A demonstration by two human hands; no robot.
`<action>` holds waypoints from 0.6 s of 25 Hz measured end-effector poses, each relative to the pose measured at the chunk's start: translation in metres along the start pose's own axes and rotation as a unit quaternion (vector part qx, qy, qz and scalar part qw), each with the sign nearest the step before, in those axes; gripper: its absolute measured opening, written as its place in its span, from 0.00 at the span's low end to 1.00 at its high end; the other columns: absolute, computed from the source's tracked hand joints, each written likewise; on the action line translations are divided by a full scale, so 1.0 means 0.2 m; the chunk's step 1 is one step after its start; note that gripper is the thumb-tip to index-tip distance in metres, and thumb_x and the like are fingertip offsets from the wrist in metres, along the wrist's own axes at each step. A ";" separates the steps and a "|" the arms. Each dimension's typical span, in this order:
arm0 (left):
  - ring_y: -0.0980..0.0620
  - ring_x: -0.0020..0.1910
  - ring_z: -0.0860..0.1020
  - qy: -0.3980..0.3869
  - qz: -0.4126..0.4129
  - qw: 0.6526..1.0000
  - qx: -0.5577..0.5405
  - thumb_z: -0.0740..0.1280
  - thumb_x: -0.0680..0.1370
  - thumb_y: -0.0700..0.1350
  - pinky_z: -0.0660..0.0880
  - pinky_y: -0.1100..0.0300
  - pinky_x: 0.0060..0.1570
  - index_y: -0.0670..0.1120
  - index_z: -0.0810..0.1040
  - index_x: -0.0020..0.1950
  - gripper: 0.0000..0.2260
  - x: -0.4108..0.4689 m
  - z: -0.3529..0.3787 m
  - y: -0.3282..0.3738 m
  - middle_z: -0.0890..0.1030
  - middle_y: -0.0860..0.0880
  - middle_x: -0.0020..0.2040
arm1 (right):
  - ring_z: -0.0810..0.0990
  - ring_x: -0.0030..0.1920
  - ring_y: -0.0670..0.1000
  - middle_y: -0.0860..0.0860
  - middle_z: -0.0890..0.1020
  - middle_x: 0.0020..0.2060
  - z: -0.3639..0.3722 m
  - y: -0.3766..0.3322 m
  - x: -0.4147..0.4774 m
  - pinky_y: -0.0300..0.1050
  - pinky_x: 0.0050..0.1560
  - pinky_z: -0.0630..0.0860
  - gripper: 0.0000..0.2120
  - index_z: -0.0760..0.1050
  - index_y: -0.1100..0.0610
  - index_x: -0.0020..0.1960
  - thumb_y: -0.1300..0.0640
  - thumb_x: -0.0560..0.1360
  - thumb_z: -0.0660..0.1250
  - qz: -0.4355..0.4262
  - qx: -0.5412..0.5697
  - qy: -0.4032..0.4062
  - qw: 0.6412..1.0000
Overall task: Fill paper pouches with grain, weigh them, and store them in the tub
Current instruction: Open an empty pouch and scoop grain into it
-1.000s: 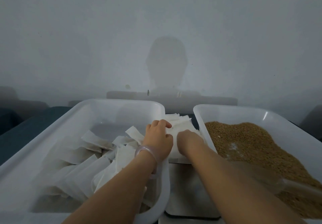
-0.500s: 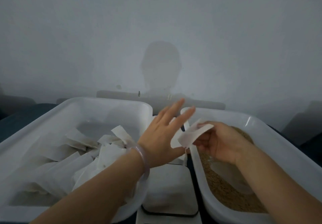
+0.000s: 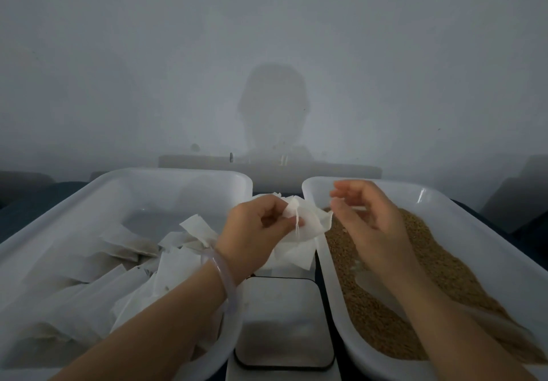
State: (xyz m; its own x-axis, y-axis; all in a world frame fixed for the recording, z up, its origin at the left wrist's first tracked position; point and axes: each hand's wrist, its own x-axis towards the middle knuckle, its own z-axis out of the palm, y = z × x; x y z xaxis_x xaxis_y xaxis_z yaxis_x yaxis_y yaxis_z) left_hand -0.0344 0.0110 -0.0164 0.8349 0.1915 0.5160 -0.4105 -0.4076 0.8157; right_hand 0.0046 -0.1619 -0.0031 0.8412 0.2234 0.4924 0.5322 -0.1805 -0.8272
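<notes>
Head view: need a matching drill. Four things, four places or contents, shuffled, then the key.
Things:
1. left tub
2. right tub
3. scale
4. paper pouch

Places or contents:
a. pinched in the left hand
b. holds brown grain
c. holds filled pouches
d. sits between the two tubs

Pairs: 1-c, 2-b, 3-d, 4-a
</notes>
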 end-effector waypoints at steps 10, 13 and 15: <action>0.59 0.32 0.76 -0.055 0.009 0.998 0.003 0.76 0.66 0.36 0.76 0.65 0.37 0.52 0.76 0.33 0.13 -0.03 0.00 0.03 0.79 0.56 0.30 | 0.76 0.45 0.44 0.45 0.81 0.38 0.02 0.00 -0.06 0.43 0.50 0.73 0.17 0.81 0.51 0.40 0.42 0.77 0.60 -0.071 -0.070 -0.073 0.992; 0.64 0.33 0.75 -0.053 0.058 0.996 0.047 0.78 0.64 0.40 0.71 0.73 0.38 0.56 0.74 0.33 0.15 -0.04 0.00 0.03 0.78 0.61 0.30 | 0.78 0.44 0.49 0.47 0.82 0.39 0.01 0.02 -0.05 0.53 0.50 0.75 0.12 0.83 0.54 0.41 0.48 0.74 0.65 -0.024 -0.102 -0.074 0.992; 0.65 0.35 0.75 -0.038 0.117 0.988 0.089 0.78 0.64 0.39 0.70 0.76 0.38 0.54 0.74 0.34 0.15 -0.03 -0.01 0.03 0.76 0.62 0.29 | 0.80 0.45 0.50 0.42 0.83 0.43 0.01 0.02 -0.04 0.54 0.52 0.77 0.05 0.84 0.51 0.43 0.53 0.72 0.69 0.024 -0.070 -0.108 0.991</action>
State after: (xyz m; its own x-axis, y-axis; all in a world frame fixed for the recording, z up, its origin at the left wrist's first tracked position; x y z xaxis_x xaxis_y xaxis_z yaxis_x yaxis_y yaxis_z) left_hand -0.0434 0.0103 -0.0151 0.7527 0.0077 0.6584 -0.5310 -0.5841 0.6139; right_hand 0.0004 -0.1629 -0.0106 0.8340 0.4090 0.3704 0.5123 -0.3246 -0.7951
